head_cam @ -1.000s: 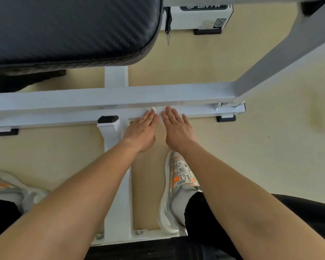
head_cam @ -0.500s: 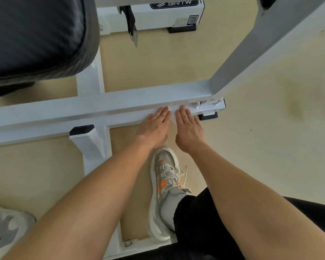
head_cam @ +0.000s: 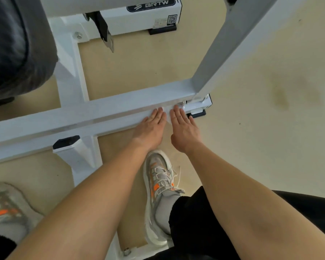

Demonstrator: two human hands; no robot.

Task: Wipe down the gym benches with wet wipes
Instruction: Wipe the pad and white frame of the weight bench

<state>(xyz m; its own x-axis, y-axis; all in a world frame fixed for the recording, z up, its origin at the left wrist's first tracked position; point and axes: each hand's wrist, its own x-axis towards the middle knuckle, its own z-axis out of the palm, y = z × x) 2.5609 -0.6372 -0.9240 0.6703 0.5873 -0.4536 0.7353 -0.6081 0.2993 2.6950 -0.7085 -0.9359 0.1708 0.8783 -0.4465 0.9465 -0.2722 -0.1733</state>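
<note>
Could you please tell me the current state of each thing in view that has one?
Left hand: flat, fingers straight, pressing the wet wipe.
Right hand: flat, fingers straight, pressing the wet wipe.
Wet wipe: flattened on the white crossbar under both hands.
Right shoe: laced.

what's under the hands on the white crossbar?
A white wet wipe, showing only between the left hand and right hand, pressed on the crossbar. The hands cover the rest.

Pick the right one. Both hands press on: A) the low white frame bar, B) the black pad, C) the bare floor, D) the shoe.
A: the left hand and right hand lie flat, fingers straight, on a wipe on the bar.
</note>
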